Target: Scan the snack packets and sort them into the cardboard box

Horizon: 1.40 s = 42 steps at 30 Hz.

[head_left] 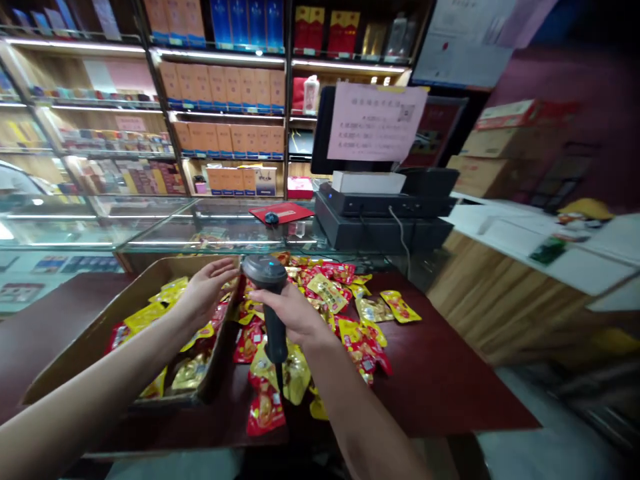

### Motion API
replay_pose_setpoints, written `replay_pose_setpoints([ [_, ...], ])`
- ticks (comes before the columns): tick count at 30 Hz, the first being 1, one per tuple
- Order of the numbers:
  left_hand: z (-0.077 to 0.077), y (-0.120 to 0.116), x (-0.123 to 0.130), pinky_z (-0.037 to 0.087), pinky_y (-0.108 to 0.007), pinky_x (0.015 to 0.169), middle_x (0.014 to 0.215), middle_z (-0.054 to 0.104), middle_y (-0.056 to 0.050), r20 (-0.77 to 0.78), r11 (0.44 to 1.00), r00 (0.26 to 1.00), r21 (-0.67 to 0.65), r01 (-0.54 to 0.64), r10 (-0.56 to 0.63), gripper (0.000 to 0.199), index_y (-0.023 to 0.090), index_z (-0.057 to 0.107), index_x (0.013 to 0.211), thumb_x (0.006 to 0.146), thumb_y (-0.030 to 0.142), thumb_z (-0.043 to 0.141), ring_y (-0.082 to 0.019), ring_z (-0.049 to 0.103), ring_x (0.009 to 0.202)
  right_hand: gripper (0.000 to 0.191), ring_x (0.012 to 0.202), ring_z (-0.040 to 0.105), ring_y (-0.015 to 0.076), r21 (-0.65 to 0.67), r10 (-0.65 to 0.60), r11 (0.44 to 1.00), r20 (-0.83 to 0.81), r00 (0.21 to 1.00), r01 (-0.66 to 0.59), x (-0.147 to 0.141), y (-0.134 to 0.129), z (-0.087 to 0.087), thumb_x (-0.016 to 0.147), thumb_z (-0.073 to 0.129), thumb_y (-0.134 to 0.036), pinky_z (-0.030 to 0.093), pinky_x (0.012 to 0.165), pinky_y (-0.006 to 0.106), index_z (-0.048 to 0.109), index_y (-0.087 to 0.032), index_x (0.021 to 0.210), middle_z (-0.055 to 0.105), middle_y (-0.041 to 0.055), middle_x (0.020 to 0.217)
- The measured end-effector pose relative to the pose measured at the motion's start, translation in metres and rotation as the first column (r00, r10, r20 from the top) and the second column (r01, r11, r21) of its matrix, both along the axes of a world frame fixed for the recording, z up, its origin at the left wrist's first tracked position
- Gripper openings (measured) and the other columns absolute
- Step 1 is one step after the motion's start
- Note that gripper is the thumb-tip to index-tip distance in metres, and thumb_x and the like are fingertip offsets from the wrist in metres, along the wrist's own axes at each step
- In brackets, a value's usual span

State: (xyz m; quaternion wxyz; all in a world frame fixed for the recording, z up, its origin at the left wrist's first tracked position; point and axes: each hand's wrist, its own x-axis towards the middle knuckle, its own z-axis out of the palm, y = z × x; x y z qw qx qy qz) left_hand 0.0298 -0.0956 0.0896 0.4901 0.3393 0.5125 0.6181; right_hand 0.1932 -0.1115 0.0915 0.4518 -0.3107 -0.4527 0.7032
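Note:
My right hand (295, 310) is wrapped round the handle of a dark barcode scanner (265, 273), its head up and a small blue light showing on top. Its cable hangs down from the grip. Below and behind it, red and yellow snack packets (327, 293) lie in a loose pile on the dark red table (440, 387). My left hand (213, 293) reaches over the right side of a shallow cardboard box (95, 327), fingers stretched towards the scanner head, with no packet visible in it. More yellow, red and gold packets (190, 370) lie inside the box.
Behind the table runs a glass counter (165, 230) with a red folder (295, 212) on it. A monitor with a paper notice (375, 123) and a black cash drawer (380, 223) stand at the right. Shelves of boxed goods (225, 87) fill the back; a wooden cabinet (500, 293) stands right.

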Motion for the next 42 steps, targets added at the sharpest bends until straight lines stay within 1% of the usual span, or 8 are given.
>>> replay_pose_setpoints([
  [5, -0.012, 0.013, 0.096, 0.049, -0.027, 0.077, 0.1, 0.065, -0.007, 0.067, 0.955, 0.955, -0.046, 0.293, -0.29, 0.042, 0.016, 0.061, 0.095, 0.057, 0.019, 0.08, -0.016, 0.062, 0.089, 0.025, 0.073, 0.057, 0.0122, -0.098, -0.226, 0.97, -0.037, 0.973, 0.221, 0.085, -0.008, -0.015, 0.056, 0.076, -0.024, 0.045, 0.077, 0.029, 0.067, -0.016, 0.077, 0.064, -0.0004, 0.078],
  [10, -0.037, 0.012, 0.175, 0.049, -0.032, 0.082, 0.104, 0.064, -0.01, 0.126, 0.83, 0.843, -0.151, 0.537, -0.523, 0.041, 0.016, 0.061, 0.097, 0.06, 0.022, 0.079, -0.02, 0.06, 0.098, 0.028, 0.091, 0.06, 0.0187, -0.185, -0.462, 0.874, -0.03, 0.886, 0.449, 0.166, -0.029, -0.04, 0.057, 0.077, -0.026, 0.047, 0.083, 0.031, 0.067, -0.017, 0.082, 0.067, 0.0037, 0.094],
  [17, -0.077, 0.013, 0.203, 0.048, -0.036, 0.086, 0.108, 0.064, -0.01, -0.149, 0.679, 0.663, -0.197, 0.707, -0.733, 0.04, 0.019, 0.061, 0.101, 0.067, 0.035, 0.073, -0.024, 0.059, 0.105, 0.033, 0.088, 0.062, 0.02, -0.219, -0.671, 0.705, 0.103, 0.734, 0.675, 0.236, -0.04, -0.089, 0.059, 0.077, -0.027, 0.05, 0.077, 0.03, 0.068, -0.016, 0.089, 0.069, 0.0048, 0.087],
  [20, -0.092, 0.015, 0.198, 0.045, -0.038, 0.091, 0.11, 0.065, -0.009, -0.357, 0.659, 0.577, -0.177, 0.731, -0.735, 0.042, 0.019, 0.062, 0.107, 0.069, 0.037, 0.069, -0.025, 0.058, 0.106, 0.033, 0.084, 0.063, 0.0187, -0.279, -0.69, 0.657, 0.15, 0.708, 0.7, 0.241, -0.036, -0.105, 0.057, 0.078, -0.027, 0.051, 0.073, 0.028, 0.068, -0.016, 0.087, 0.069, 0.0042, 0.083],
  [26, -0.106, 0.012, 0.194, 0.044, -0.038, 0.094, 0.128, 0.057, -0.007, -0.593, 0.65, 0.434, -0.209, 0.731, -0.678, 0.049, 0.024, 0.057, 0.124, 0.076, 0.034, 0.061, -0.024, 0.057, 0.107, 0.032, 0.067, 0.063, 0.0138, -0.376, -0.642, 0.685, 0.094, 0.761, 0.624, 0.23, -0.028, -0.111, 0.057, 0.078, -0.024, 0.051, 0.061, 0.024, 0.067, -0.016, 0.085, 0.069, 0.0018, 0.077],
  [30, -0.104, 0.013, 0.195, 0.047, -0.038, 0.089, 0.132, 0.052, -0.008, -0.571, 0.675, 0.489, -0.162, 0.72, -0.659, 0.054, 0.025, 0.058, 0.124, 0.071, 0.037, 0.066, -0.026, 0.057, 0.108, 0.031, 0.06, 0.062, 0.0128, -0.402, -0.61, 0.715, 0.041, 0.791, 0.572, 0.222, -0.018, -0.098, 0.056, 0.078, -0.022, 0.051, 0.058, 0.024, 0.066, -0.016, 0.083, 0.067, -0.0003, 0.068],
  [36, -0.092, 0.022, 0.197, 0.047, -0.031, 0.087, 0.112, 0.065, -0.008, -0.336, 0.781, 0.73, -0.026, 0.624, -0.595, 0.049, 0.02, 0.062, 0.106, 0.061, 0.033, 0.077, -0.022, 0.061, 0.102, 0.027, 0.086, 0.066, 0.0175, -0.222, -0.452, 0.878, -0.093, 0.887, 0.424, 0.19, 0.002, -0.066, 0.062, 0.074, -0.022, 0.05, 0.082, 0.031, 0.067, -0.018, 0.087, 0.071, 0.0037, 0.093],
  [42, -0.078, 0.031, 0.189, 0.044, -0.021, 0.056, 0.086, 0.069, -0.004, -0.077, 0.771, 0.767, -0.086, 0.631, -0.637, 0.035, 0.018, 0.062, 0.092, 0.065, 0.035, 0.075, -0.012, 0.061, 0.066, 0.025, 0.093, 0.064, 0.0215, -0.093, -0.369, 0.927, -0.055, 0.928, 0.363, 0.17, 0.007, -0.045, 0.061, 0.075, -0.025, 0.046, 0.089, 0.036, 0.069, -0.016, 0.083, 0.071, 0.0061, 0.092],
])
